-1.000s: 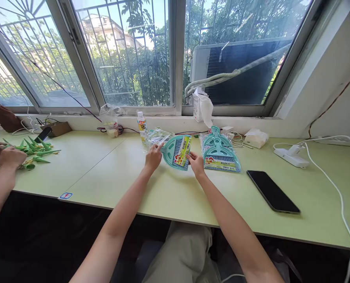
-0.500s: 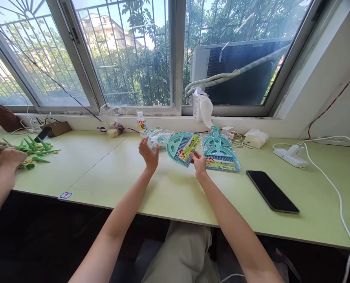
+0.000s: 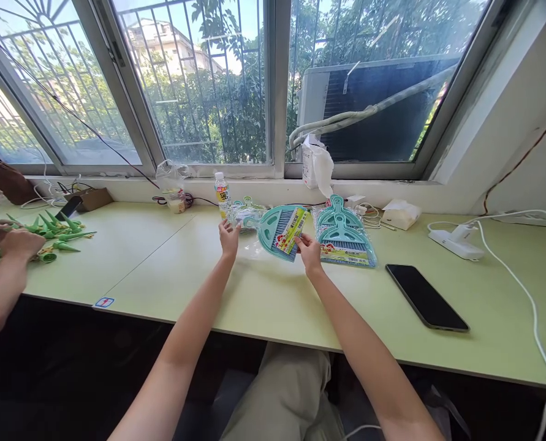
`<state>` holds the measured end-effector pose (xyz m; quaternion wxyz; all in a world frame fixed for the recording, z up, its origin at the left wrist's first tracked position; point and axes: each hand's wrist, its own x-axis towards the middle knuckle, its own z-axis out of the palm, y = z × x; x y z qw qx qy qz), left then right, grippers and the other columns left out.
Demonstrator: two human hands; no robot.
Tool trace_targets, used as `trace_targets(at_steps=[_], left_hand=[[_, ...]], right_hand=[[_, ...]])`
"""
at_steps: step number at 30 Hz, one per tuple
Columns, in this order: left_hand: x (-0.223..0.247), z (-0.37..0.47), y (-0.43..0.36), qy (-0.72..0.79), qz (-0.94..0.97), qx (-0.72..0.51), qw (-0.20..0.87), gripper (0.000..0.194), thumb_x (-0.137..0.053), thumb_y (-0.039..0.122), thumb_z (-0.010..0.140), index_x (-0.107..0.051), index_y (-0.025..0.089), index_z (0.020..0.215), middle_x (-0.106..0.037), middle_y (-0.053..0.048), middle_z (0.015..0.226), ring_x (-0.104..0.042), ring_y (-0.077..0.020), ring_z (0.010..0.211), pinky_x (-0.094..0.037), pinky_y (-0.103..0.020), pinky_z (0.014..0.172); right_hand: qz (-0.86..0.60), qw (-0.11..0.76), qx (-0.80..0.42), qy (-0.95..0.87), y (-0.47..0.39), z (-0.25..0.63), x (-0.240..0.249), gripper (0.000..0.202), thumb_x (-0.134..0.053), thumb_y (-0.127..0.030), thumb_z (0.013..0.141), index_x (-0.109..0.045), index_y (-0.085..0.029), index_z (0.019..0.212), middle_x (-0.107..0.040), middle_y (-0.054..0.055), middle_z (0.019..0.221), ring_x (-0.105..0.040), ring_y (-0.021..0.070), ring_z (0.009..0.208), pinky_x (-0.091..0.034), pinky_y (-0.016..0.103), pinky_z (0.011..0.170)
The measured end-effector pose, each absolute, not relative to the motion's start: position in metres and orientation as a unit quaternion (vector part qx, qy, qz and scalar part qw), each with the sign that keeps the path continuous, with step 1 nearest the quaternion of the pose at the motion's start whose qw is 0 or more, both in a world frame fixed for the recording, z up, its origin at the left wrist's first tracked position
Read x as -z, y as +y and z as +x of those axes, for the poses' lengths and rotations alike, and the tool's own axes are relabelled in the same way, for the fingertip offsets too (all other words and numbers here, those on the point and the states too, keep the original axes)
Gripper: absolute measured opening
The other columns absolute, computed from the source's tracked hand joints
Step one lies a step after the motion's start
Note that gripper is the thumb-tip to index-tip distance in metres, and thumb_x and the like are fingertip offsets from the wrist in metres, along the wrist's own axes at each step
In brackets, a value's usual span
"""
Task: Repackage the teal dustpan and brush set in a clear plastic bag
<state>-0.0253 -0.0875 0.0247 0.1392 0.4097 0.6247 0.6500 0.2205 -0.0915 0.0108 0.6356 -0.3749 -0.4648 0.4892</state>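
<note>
A teal dustpan and brush set with a yellow printed label is held tilted just above the table. My right hand pinches its wide lower edge beside the label. At the end of its handle, my left hand has its fingers closed; the exact grip is partly hidden. Clear plastic glints below the handle. Behind my left hand sit more plastic-wrapped sets. To the right of my right hand lie overlapping wrapped dustpan sets, their handles pointing to the window.
A drink bottle stands at the back, near a tissue pack. On the right lie a black phone, a white power strip and its cable. At far left, another person's hands handle green plastic pieces.
My left hand has gone from spread fingers to closed at the handle end. The dustpan set has shifted slightly left, and its handle now shows toward my left hand.
</note>
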Motion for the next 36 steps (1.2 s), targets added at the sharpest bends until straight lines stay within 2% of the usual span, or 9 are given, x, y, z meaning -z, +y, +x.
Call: trace_targets(at_steps=[2,6,10,14,20,23,27,33,36], left_hand=[[-0.026,-0.028,-0.088,0.598,0.420,-0.669,0.133,0.053,-0.062,0.032,0.086,-0.043,0.019,0.133,-0.057,-0.014,0.128,-0.060,-0.0181,0.110,-0.048,-0.031,0.095],[-0.026,-0.030,-0.086,0.504,0.455,-0.708,0.193,0.053,-0.065,0.036,0.083,-0.048,0.016,0.130,-0.063,-0.014,0.120,-0.061,-0.0211,0.110,-0.046,-0.035,0.097],[-0.024,-0.032,-0.083,0.445,0.461,-0.732,0.234,0.051,-0.072,0.037,0.077,-0.057,0.016,0.120,-0.065,-0.014,0.118,-0.060,-0.0225,0.112,-0.044,-0.036,0.099],[-0.025,-0.040,-0.083,0.473,0.403,-0.728,0.291,0.058,-0.079,0.036,0.070,-0.059,0.018,0.121,-0.066,-0.012,0.117,-0.062,-0.0205,0.109,-0.046,-0.032,0.094],[-0.027,-0.044,-0.085,0.506,0.392,-0.662,0.390,0.066,-0.085,0.046,0.058,-0.065,0.018,0.114,-0.071,-0.008,0.096,-0.066,-0.0165,0.082,-0.051,-0.030,0.076],[-0.029,-0.036,-0.088,0.493,0.433,-0.644,0.393,0.071,-0.087,0.046,0.054,-0.064,0.019,0.116,-0.070,-0.009,0.099,-0.066,-0.0186,0.086,-0.051,-0.030,0.077],[-0.032,-0.031,-0.088,0.475,0.390,-0.682,0.396,0.064,-0.083,0.044,0.063,-0.058,0.020,0.117,-0.066,-0.011,0.110,-0.065,-0.0204,0.094,-0.052,-0.033,0.079],[-0.038,-0.046,-0.089,0.467,0.287,-0.809,0.211,0.037,-0.061,0.040,0.084,-0.051,0.021,0.114,-0.060,-0.008,0.118,-0.057,-0.0154,0.109,-0.043,-0.029,0.094],[-0.039,-0.041,-0.092,0.469,0.261,-0.817,0.210,0.037,-0.060,0.045,0.084,-0.050,0.022,0.112,-0.059,-0.007,0.118,-0.056,-0.0164,0.110,-0.043,-0.030,0.093]], right_hand=[[-0.380,0.635,-0.472,-0.479,-0.091,0.220,-0.009,0.055,-0.073,-0.055,0.058,-0.070,-0.014,0.094,-0.075,0.011,0.087,-0.068,0.0228,0.073,-0.052,0.031,0.057],[-0.379,0.631,-0.463,-0.493,-0.090,0.219,-0.007,0.058,-0.074,-0.056,0.058,-0.070,-0.013,0.097,-0.075,0.013,0.090,-0.069,0.0259,0.079,-0.055,0.034,0.060],[-0.366,0.627,-0.479,-0.494,-0.090,0.219,-0.008,0.055,-0.075,-0.055,0.058,-0.070,-0.014,0.095,-0.076,0.012,0.091,-0.070,0.0255,0.079,-0.055,0.034,0.059],[-0.351,0.621,-0.497,-0.494,-0.090,0.219,-0.009,0.051,-0.077,-0.052,0.058,-0.071,-0.015,0.093,-0.076,0.010,0.089,-0.070,0.0249,0.077,-0.055,0.033,0.058],[-0.343,0.589,-0.516,-0.519,-0.089,0.218,-0.008,0.050,-0.080,-0.050,0.054,-0.071,-0.016,0.089,-0.076,0.008,0.082,-0.069,0.0241,0.073,-0.054,0.034,0.058],[-0.348,0.584,-0.515,-0.522,-0.088,0.218,-0.007,0.050,-0.082,-0.048,0.051,-0.070,-0.017,0.088,-0.076,0.006,0.079,-0.069,0.0235,0.072,-0.055,0.034,0.059],[-0.350,0.593,-0.523,-0.502,-0.087,0.220,-0.007,0.050,-0.082,-0.047,0.051,-0.070,-0.017,0.089,-0.076,0.006,0.080,-0.069,0.0228,0.072,-0.056,0.034,0.060],[-0.341,0.625,-0.541,-0.448,-0.090,0.221,-0.011,0.046,-0.082,-0.043,0.053,-0.068,-0.016,0.088,-0.075,0.006,0.082,-0.069,0.0212,0.072,-0.057,0.035,0.063],[-0.334,0.643,-0.545,-0.423,-0.091,0.223,-0.013,0.042,-0.081,-0.040,0.055,-0.067,-0.017,0.087,-0.075,0.006,0.084,-0.069,0.0206,0.074,-0.058,0.035,0.066]])
